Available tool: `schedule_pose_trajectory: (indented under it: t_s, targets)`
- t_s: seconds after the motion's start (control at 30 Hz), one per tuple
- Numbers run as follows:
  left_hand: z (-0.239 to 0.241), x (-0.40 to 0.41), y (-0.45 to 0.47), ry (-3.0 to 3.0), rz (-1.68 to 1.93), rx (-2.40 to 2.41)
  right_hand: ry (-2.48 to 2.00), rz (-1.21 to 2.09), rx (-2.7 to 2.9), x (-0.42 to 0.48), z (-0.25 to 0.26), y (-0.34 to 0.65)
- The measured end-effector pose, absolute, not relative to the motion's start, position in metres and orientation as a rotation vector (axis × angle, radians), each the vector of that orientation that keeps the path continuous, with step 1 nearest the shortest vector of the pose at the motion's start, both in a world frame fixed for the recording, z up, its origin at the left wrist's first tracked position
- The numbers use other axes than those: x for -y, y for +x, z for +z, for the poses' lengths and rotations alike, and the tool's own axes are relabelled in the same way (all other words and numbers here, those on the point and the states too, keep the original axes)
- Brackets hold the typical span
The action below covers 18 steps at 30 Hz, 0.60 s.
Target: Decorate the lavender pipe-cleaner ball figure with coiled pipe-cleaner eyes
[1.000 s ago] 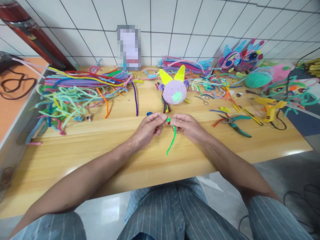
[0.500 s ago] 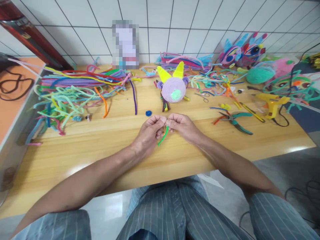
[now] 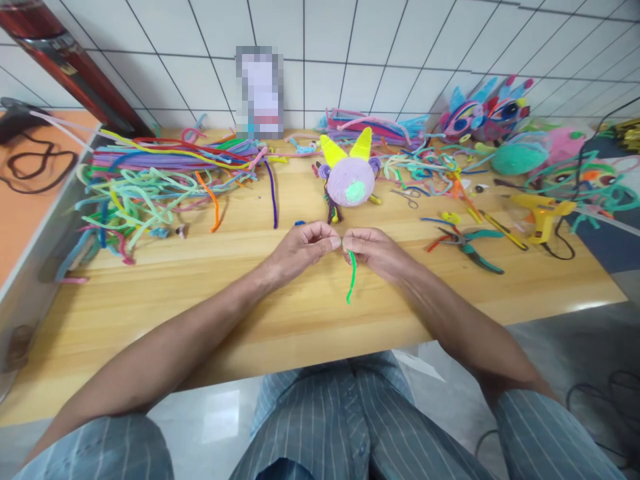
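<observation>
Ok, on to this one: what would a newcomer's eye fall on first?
Probably the lilac round figure with two pointed yellow ears, at mid-table just beyond the hands. Next, the bright green strip hanging from the fingers of the right hand, with the left hand close beside it. Then the multicoloured pile of fuzzy stems towards the table's left end and the yellow glue gun towards its right.

Bright green along the fuzzy stem (image 3: 353,275); lilac on the ball (image 3: 343,179), with mint on its round patch (image 3: 356,192) and yellow on both ears (image 3: 361,143). Teal on the pliers (image 3: 483,261), yellow on the glue gun (image 3: 542,215), pale stripes over grey-blue on the clothing (image 3: 320,427).
</observation>
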<state>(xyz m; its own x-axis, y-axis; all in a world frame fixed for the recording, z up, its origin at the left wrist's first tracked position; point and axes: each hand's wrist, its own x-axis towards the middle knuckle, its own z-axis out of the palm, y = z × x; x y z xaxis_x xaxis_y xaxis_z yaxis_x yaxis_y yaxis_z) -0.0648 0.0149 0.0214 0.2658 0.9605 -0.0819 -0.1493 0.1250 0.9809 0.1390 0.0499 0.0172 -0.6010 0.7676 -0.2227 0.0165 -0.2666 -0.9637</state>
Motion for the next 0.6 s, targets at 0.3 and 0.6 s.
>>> schedule_pose_trajectory:
  t_s: [0.3, 0.6]
  targets:
    - [0.014, 0.009, -0.034, 0.661, 1.243, -0.972, -0.886, 1.714, 1.533, -0.043, -0.001, 0.122]
    - [0.015, -0.008, -0.052, 0.808, 1.106, -0.899, -0.906, 1.924, 1.430, -0.050, 0.008, 0.132]
